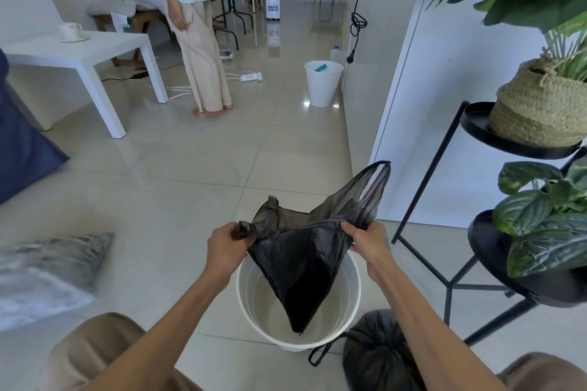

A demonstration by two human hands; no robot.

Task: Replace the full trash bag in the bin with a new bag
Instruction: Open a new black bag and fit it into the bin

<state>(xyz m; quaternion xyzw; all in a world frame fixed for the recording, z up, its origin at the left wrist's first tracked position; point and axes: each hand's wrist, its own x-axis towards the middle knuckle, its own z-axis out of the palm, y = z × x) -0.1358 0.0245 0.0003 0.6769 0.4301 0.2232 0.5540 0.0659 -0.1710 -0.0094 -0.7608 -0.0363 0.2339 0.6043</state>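
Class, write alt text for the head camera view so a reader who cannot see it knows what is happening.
Two bare hands, left hand and right hand, hold a new black bag open by its top edge above an empty white bin on a tiled floor. A tied full black bag sits on the floor right of the bin, near a black plant stand.

A single wide-angle head camera is looking forward and steeply down, sitting close above both forearms and the white bin (298,305) on the tiled floor (178,200), while its upper edge is taking in the room's far end.
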